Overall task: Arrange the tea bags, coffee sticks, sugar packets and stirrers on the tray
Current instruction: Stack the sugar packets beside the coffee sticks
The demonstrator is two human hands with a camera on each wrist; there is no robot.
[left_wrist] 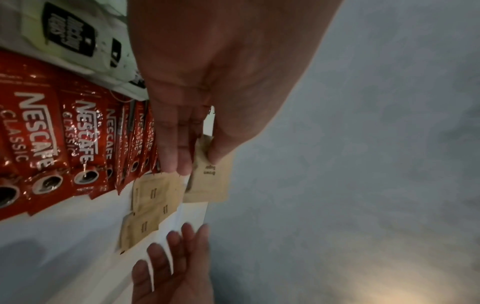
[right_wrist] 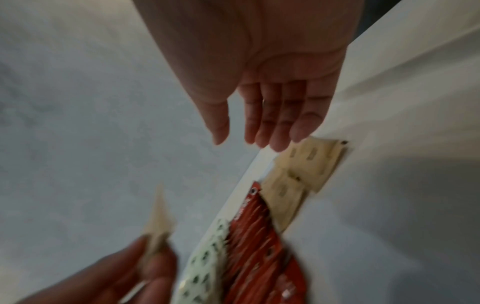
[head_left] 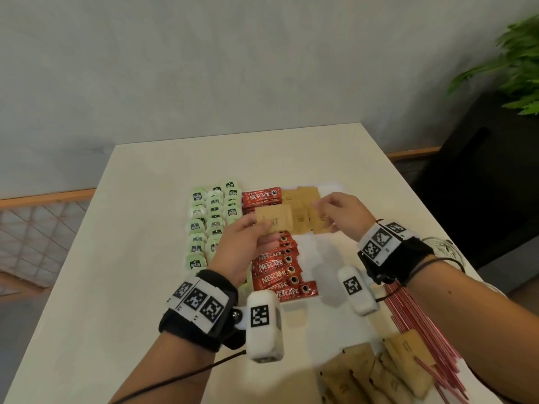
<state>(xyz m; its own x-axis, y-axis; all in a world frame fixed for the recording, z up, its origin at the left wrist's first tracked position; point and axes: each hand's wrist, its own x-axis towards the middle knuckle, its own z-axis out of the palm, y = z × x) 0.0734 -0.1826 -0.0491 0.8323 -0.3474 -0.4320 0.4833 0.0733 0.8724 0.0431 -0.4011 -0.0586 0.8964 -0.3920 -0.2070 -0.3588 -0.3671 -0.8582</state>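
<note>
Pinching one brown sugar packet between thumb and fingers, left hand held it lifted above the coffee sticks, clear of the tray. Seen in the left wrist view with "Brown Sugar" printed on the held packet, thumb on its upper corner, fingers extended behind. Right hand hovered just beside, over the sugar packets on the tray, fingers straight and relaxed, holding nothing in the right wrist view; fingertips close above those packets, contact not clear through the blur. Lay flat on the white tray, in columns: green-and-white tea bags at the left in rows, red coffee sticks overlapping in the middle column, a few sugar packets at the far right end, overlapping one another. Left bare, the near right part of the tray. Rested on the pale desk, with the tray near its centre. Piled at the near right corner of the desk, off the tray: loose sugar packets, and just beside them a bundle of red stirrers fanned along the edge. Strapped to both wrists, black bands with white marker blocks and small white cameras. Stood beyond the desk at the right, a green plant against the grey wall.
</note>
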